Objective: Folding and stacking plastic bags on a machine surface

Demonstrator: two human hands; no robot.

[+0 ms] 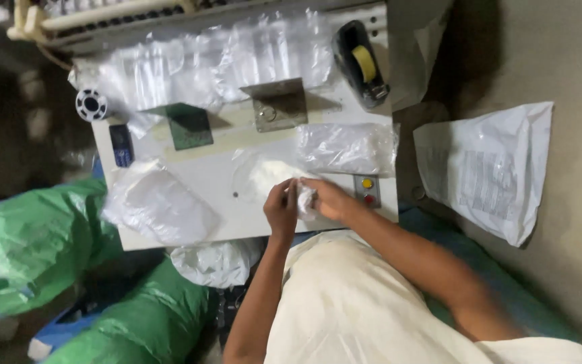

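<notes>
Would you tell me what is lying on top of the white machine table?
Clear plastic bags, a tape dispenser and two metal plates lie on the white table. Bag contents are hidden.

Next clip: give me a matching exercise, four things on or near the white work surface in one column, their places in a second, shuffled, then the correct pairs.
Things:
1. tape dispenser
2. yellow and red buttons
3. green bags
4. small white piece

Places:
A. between the left hand and right hand
B. far right corner of the white work surface
C. beside the right hand, near edge
D. low on the person's left

Pairs: 1-B, 2-C, 3-D, 4-A
</notes>
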